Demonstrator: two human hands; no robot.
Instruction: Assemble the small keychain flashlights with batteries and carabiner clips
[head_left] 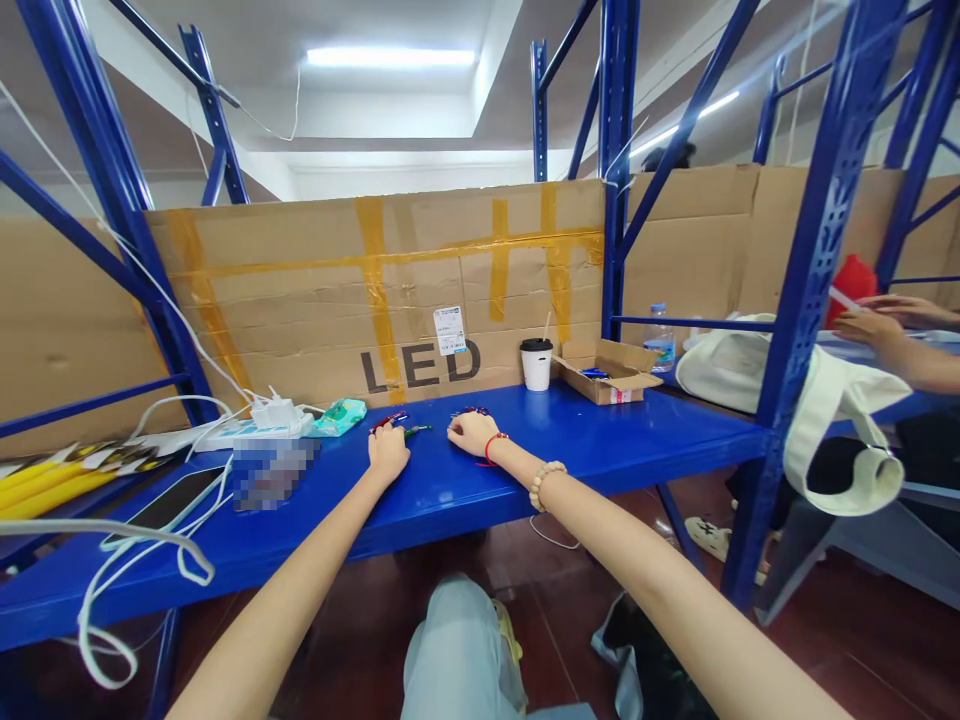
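Observation:
My left hand (388, 452) rests on the blue tabletop with its fingers curled down. A small red, slim piece (386, 422) shows just beyond its fingertips, and a green slim piece (418, 431) sticks out to its right; both look pen-like, but are too small to name surely. Farther right, my right hand (474, 434) lies palm down with bent fingers against a small cluster of dark blue and reddish slim pieces (470, 411). The fingers hide part of this cluster. What either hand grips is mostly covered.
A lidded paper cup (536, 368) and an open cardboard box (616, 385) with blue items stand behind right. On the left are a phone (171, 500), white cables, a power strip (274, 412) and a wipes pack (341, 417). Another person's hands (874, 320) appear far right.

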